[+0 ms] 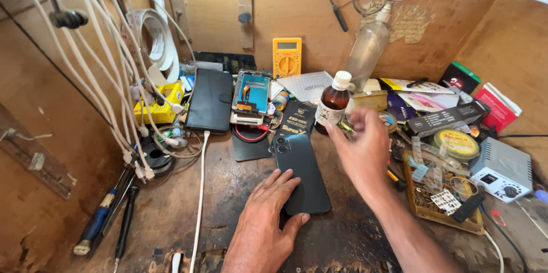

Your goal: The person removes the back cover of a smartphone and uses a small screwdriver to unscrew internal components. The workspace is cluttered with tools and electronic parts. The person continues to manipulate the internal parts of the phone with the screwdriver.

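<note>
Just one dark phone (301, 173) – left hand (265, 216) pressing; right hand (361, 150) near brown bottle (333, 103)

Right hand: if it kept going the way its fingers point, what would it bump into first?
Probably the brown bottle. The right hand is raised, fingers aimed up and away toward the bottle just beyond its fingertips. It is blurred and depth is unclear, so it might pass beside it.

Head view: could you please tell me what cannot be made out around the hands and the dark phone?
- Right hand: motion-blurred, so whether its fingers hold anything is unclear.
- Dark phone: lower left corner hidden under the left hand; screen side faces down.
- Brown bottle: base hidden by the right hand.
- Left wrist: cut off by the bottom edge.
</note>
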